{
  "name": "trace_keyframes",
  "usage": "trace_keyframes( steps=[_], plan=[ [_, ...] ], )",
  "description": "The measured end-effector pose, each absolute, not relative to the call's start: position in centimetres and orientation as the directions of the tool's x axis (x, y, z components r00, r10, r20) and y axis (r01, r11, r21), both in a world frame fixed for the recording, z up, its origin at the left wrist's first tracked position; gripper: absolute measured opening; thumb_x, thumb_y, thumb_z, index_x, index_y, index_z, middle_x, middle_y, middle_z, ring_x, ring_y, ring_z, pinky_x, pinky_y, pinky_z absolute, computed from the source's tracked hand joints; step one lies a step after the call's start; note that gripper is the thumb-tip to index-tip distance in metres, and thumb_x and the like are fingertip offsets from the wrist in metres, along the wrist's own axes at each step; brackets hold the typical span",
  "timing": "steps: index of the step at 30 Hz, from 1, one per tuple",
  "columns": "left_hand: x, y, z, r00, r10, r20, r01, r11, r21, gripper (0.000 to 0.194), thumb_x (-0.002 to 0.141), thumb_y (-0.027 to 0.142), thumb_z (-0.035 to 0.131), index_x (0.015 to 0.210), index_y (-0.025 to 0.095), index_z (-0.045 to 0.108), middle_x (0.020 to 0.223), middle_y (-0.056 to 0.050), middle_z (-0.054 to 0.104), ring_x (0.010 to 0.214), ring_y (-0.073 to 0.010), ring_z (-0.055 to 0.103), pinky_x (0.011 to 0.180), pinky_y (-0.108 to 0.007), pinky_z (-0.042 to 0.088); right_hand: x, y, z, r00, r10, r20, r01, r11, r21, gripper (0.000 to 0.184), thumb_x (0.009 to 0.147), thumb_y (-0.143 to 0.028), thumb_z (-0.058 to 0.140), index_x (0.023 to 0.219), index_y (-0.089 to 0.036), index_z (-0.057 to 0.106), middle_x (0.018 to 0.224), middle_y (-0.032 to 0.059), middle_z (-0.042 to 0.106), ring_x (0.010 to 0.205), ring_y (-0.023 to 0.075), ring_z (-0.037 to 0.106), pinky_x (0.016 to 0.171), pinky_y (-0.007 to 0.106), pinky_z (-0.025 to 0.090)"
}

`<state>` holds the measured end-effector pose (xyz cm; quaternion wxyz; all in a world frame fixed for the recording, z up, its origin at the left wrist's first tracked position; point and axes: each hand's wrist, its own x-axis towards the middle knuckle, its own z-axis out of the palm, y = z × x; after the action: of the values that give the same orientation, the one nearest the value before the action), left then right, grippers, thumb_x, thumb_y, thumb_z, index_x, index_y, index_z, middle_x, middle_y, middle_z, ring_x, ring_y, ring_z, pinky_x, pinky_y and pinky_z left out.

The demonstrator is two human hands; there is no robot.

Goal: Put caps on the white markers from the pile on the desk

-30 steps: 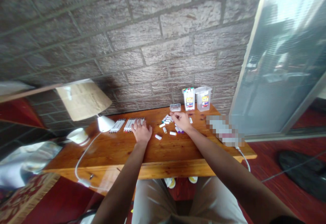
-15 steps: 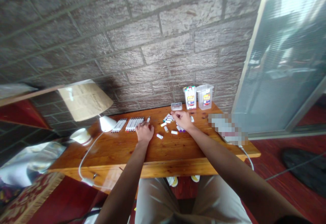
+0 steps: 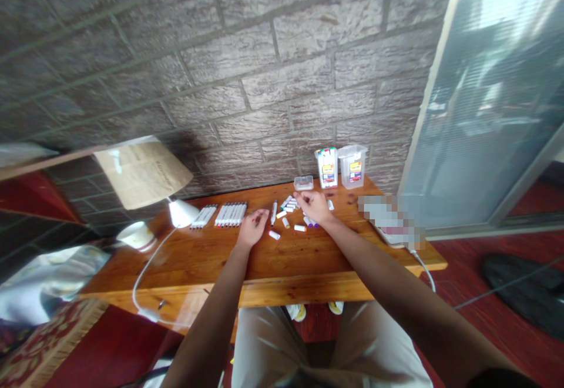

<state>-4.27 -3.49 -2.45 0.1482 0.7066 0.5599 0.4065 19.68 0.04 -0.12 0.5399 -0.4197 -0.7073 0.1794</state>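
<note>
My left hand (image 3: 252, 228) hovers over the middle of the table, its thumb and fingers apart and partly curled. Just right of its fingertips is a white marker (image 3: 274, 213); whether they touch I cannot tell. To the left, a row of white markers (image 3: 231, 214) lies side by side, with a second row (image 3: 203, 216) beyond it. My right hand (image 3: 314, 207) is over a scatter of short marker caps (image 3: 291, 204), fingers bent in a pinch. What its fingertips hold, if anything, is hidden. More loose caps (image 3: 300, 228) lie in front, some with coloured ends.
At the back stand a clear box full of markers (image 3: 326, 169), a similar clear container (image 3: 352, 167) and a small clear lidded box (image 3: 304, 183). A lamp (image 3: 183, 214) and a white paper cup (image 3: 137, 237) are left. A blurred-out device (image 3: 390, 223) lies right.
My left hand has drawn away from the end of the marker row. A marker now shows to the right of that hand. My right hand has hardly moved.
</note>
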Motion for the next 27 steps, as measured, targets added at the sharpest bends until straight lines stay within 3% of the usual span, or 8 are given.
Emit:
trace_keyframes(
  steps=[3,7,10,11,14,18,27],
  plan=[
    [-4.2,-3.4,-2.1,-0.022,0.890,0.455,0.783,-0.268,0.561,0.030,0.094,0.034,0.046,0.103,0.020,0.071,0.110,-0.009,0.073,0.105,-0.0238,0.065,0.100,-0.035,0.045,19.7,0.1,-0.3,-0.055,0.787,0.614,0.402,0.581,-0.708,0.051,0.090,-0.050,0.050,0.049,-0.020,0.047,0.047,-0.0021,0.051,0.048,0.0110,0.046,0.052,0.026,0.032],
    [-5.0,-2.5,-0.9,-0.040,0.848,0.528,0.943,-0.143,0.301,0.032,0.094,0.027,0.044,0.106,0.019,0.073,0.122,-0.013,0.069,0.120,-0.0280,0.057,0.110,-0.040,0.036,19.8,0.3,-0.5,-0.065,0.791,0.609,0.402,0.579,-0.709,0.051,0.091,-0.050,0.049,0.049,-0.020,0.050,0.048,-0.0019,0.053,0.049,0.0115,0.046,0.052,0.025,0.033],
    [-6.8,-1.1,0.0,-0.143,0.901,0.409,0.980,0.072,0.184,0.032,0.092,0.029,0.046,0.105,0.018,0.073,0.119,-0.017,0.069,0.120,-0.0337,0.058,0.106,-0.046,0.038,19.8,0.4,-0.5,-0.047,0.799,0.599,0.421,0.560,-0.713,0.051,0.091,-0.050,0.050,0.050,-0.020,0.053,0.048,-0.0016,0.055,0.048,0.0116,0.047,0.053,0.026,0.033],
    [-7.6,-0.7,0.2,-0.190,0.929,0.317,0.976,0.142,0.168,0.031,0.091,0.031,0.048,0.104,0.018,0.073,0.114,-0.018,0.071,0.116,-0.0352,0.060,0.103,-0.047,0.040,19.8,0.4,-0.5,-0.041,0.800,0.599,0.424,0.556,-0.714,0.051,0.091,-0.051,0.050,0.050,-0.020,0.053,0.048,-0.0016,0.055,0.048,0.0115,0.046,0.053,0.026,0.033],
    [-9.7,-0.1,0.0,-0.237,0.940,0.245,0.966,0.200,0.165,0.034,0.088,0.034,0.054,0.111,0.015,0.072,0.109,-0.022,0.071,0.109,-0.0386,0.064,0.097,-0.049,0.044,19.8,0.4,-0.5,-0.038,0.792,0.610,0.408,0.569,-0.714,0.052,0.091,-0.051,0.050,0.049,-0.020,0.051,0.047,-0.0017,0.053,0.048,0.0115,0.046,0.052,0.026,0.032],
    [-11.3,-0.1,-0.7,-0.251,0.941,0.227,0.961,0.216,0.170,0.047,0.090,0.040,0.050,0.125,0.012,0.065,0.122,-0.028,0.065,0.112,-0.0437,0.062,0.094,-0.053,0.045,19.7,0.4,-0.4,-0.055,0.785,0.617,0.383,0.587,-0.713,0.051,0.091,-0.050,0.050,0.049,-0.021,0.048,0.047,-0.0018,0.051,0.049,0.0117,0.046,0.052,0.026,0.032],
    [-13.0,-0.3,-0.3,-0.280,0.927,0.249,0.952,0.235,0.197,0.047,0.087,0.042,0.056,0.116,0.007,0.067,0.121,-0.030,0.065,0.115,-0.0430,0.061,0.096,-0.050,0.044,19.8,0.4,-0.5,-0.051,0.788,0.613,0.380,0.583,-0.718,0.050,0.090,-0.049,0.050,0.050,-0.021,0.049,0.047,-0.0015,0.051,0.048,0.0117,0.045,0.052,0.026,0.031]
  ],
)
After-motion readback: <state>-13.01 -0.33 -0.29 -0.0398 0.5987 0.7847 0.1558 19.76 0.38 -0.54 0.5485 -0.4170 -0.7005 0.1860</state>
